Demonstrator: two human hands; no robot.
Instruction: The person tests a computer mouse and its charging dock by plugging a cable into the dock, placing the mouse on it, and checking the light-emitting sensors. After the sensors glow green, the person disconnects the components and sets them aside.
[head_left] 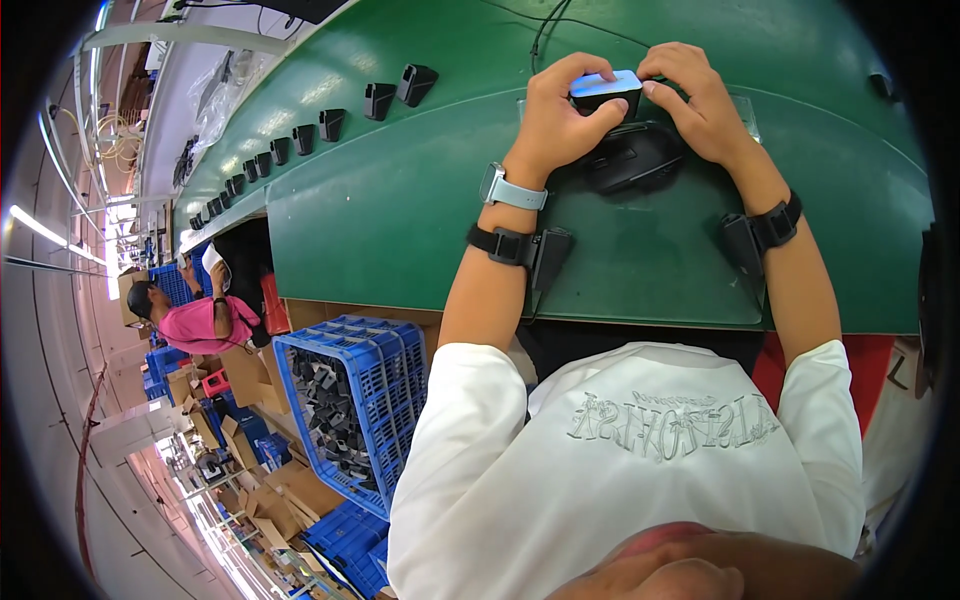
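Both your hands pinch the small black block with the pale top [606,90], left hand [563,115] and right hand [695,100], above the black part [632,158] mid-bench, toward the green workbench's [400,215] far edge.

Free room and obstacles on the green workbench [400,220].

Open bench surface is seen left of the left hand [560,115] and between the forearms. Passage beyond that is narrowed by a row of small black parts [300,135] set along the belt. Under the hands, room is taken by a black device [635,160]. Below left, the floor beside the bench is blocked by a blue crate [350,410].
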